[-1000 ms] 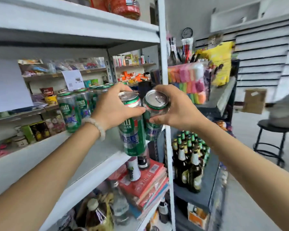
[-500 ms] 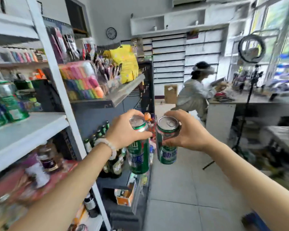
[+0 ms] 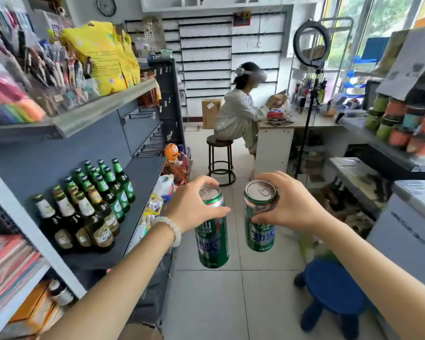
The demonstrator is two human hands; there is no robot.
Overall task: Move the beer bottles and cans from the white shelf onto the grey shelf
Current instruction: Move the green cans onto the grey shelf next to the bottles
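My left hand (image 3: 194, 204) grips a tall green beer can (image 3: 212, 229) near its top, the fingers curled over the rim and the thumb across the front just above the label. My right hand (image 3: 287, 204) holds a second green can (image 3: 259, 217) the same way, fingers wrapped round the upper part below the silver lid. Both cans hang upright in the air over the tiled floor (image 3: 206, 303), side by side with a gap between them, touching no shelf. A pale bead bracelet (image 3: 171, 229) sits on my left wrist.

To my left is the grey shelf (image 3: 142, 177), and on its board stands a cluster of beer bottles (image 3: 91, 204) (green and brown glass, foil at the necks), packed close together toward the nearer end; the far stretch of the board is bare. The cans are just out past that shelf's front edge, at about the height of the bottles. Above them an upper grey board carries yellow bags (image 3: 103, 57) and hanging small goods, blurred.

A blue stool (image 3: 334, 290) stands on the floor below my right forearm. Farther back a person in pale clothes (image 3: 238, 114) sits on a round dark stool (image 3: 220, 158) at a light surface (image 3: 312, 122), beside a ring light on a stand (image 3: 310, 44).
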